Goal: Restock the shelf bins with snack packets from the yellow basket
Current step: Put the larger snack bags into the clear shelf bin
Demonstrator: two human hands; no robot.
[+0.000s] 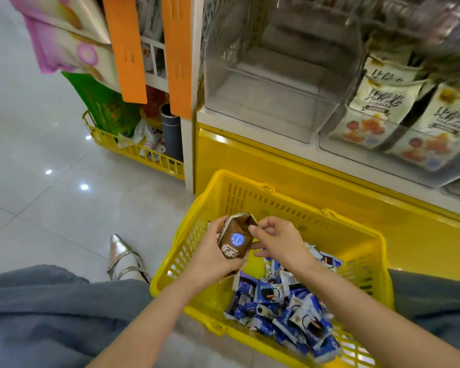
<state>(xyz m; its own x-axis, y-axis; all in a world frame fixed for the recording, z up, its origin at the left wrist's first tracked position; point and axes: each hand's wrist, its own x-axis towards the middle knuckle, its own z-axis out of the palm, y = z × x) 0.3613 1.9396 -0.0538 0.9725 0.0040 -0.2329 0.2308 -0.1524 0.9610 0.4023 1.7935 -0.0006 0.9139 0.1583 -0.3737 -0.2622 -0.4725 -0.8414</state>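
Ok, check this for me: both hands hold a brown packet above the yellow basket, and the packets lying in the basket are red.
Wrong in one respect: the head view shows the packets in the yellow basket are blue and white, not red. The rest stands: left hand and right hand hold the brown packet above it.

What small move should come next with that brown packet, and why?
Probably lift the brown packet into the empty clear bin above: the left hand grips it, the right hand pinches its edge, and the neighbouring bin holds cream packets.
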